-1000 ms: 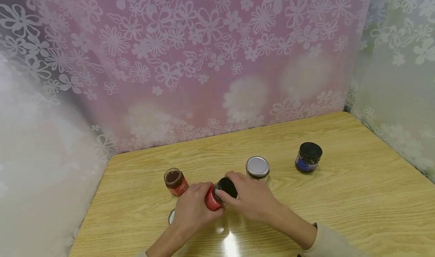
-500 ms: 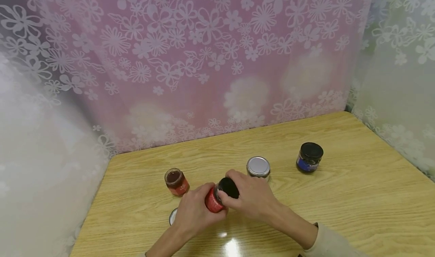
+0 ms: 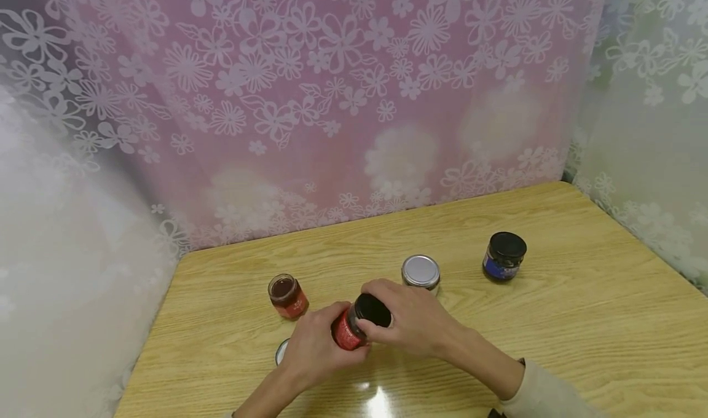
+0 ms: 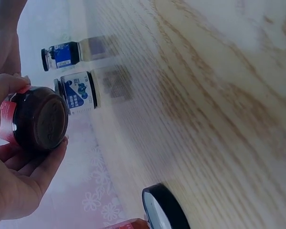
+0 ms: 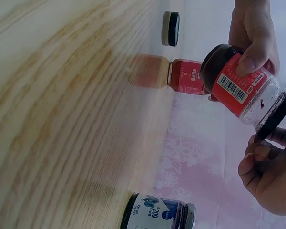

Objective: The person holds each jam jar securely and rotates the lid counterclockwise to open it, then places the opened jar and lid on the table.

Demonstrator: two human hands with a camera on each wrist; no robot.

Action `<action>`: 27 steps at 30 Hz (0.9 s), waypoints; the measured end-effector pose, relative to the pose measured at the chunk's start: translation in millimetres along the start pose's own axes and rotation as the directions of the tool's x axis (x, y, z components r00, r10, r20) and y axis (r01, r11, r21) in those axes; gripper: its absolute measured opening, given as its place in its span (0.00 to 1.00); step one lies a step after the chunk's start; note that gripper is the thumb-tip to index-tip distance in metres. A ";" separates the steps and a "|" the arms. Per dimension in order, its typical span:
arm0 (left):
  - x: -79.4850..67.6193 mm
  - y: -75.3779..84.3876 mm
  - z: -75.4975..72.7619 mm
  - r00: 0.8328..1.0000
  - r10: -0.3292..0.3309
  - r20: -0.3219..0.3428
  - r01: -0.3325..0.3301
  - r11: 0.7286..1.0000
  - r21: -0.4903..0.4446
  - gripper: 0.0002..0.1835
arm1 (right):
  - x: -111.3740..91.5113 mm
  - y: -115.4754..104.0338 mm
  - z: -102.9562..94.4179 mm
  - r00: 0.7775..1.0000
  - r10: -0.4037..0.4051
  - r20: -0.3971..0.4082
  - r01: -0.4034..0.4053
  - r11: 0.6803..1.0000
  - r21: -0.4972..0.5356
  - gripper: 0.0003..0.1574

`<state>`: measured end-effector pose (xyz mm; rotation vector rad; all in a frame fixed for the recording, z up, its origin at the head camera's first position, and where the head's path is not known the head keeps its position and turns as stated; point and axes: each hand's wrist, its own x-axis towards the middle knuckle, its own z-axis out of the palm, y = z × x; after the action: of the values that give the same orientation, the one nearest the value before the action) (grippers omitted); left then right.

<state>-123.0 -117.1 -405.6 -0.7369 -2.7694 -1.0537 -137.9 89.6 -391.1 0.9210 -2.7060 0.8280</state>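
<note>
A glass jar with a red label (image 3: 348,333) is held tilted above the table between both hands. My left hand (image 3: 314,351) grips its body, the thumb pressing on the label in the right wrist view. Round the black lid (image 3: 375,310) at its top curl the fingers and thumb of my right hand (image 3: 415,323). The right wrist view shows the lid (image 5: 275,117) seated on the jar's mouth, with dark contents at the bottom end. Just beyond the left hand stands a second red-labelled jar (image 3: 290,301), uncovered, with dark brown contents.
A loose lid (image 3: 281,351) lies on the wooden table (image 3: 581,295), partly behind the left hand. Past the right hand stands a white-and-blue-labelled jar with a silver lid (image 3: 420,270). Farther right is a blue-labelled jar with a black lid (image 3: 503,257). Flowered curtains (image 3: 354,98) hang behind.
My right hand has shifted slightly on the black lid, its wrist and sleeve moving a little to the right. The jar has tipped slightly; the other jars have stayed in place.
</note>
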 end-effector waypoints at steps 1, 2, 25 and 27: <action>-0.3 -0.5 -0.1 1.000 0.002 0.002 -0.002 1.000 0.002 0.25 | 0.1 0.4 -0.2 1.000 -0.005 0.009 0.005 1.000 0.004 0.27; -0.5 -1.0 -0.2 1.000 0.005 0.003 -0.005 1.000 0.004 0.26 | 0.1 0.8 -0.5 1.000 -0.010 0.018 0.010 1.000 0.010 0.27; -5.4 -5.0 -1.8 0.999 0.029 0.013 -0.030 0.997 0.065 0.26 | 1.3 -0.9 -24.8 0.931 0.210 0.300 -0.247 0.965 0.091 0.45; -5.5 -5.5 -1.3 0.999 0.040 0.008 -0.040 0.996 0.074 0.25 | 2.0 -2.8 -26.2 0.927 0.219 0.306 -0.259 0.961 0.096 0.44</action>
<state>-120.8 -123.8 -409.3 -0.7841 -2.7698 -0.9381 -138.3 101.2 -367.4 0.8035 -3.1013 1.0025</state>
